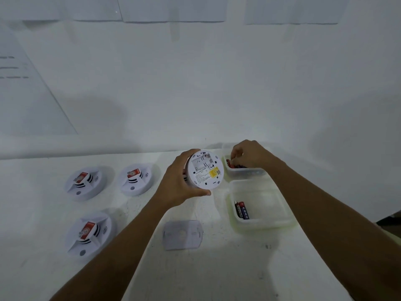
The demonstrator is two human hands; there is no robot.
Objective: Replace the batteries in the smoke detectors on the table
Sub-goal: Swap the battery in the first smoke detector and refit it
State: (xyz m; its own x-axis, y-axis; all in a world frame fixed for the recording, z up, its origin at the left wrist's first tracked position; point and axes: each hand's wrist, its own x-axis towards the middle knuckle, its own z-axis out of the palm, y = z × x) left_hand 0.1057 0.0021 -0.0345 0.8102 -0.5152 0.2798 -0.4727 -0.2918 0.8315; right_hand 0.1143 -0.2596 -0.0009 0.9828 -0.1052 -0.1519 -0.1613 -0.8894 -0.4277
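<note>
The smoke detector [205, 170] sits in the left hand [176, 185], whose fingers curl around its rim. Just beside it, the right hand [249, 154] has bent fingers on batteries [229, 163] in a plastic box [245, 172]; I cannot tell whether it grips one.

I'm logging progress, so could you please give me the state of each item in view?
Held detector, back up, battery bay empty.
Left hand, gripping it.
Right hand, in far tub, grip unclear.
Near tub, holds two batteries.
Cover, off, flat on table.
Three other detectors, face up, untouched.
</note>
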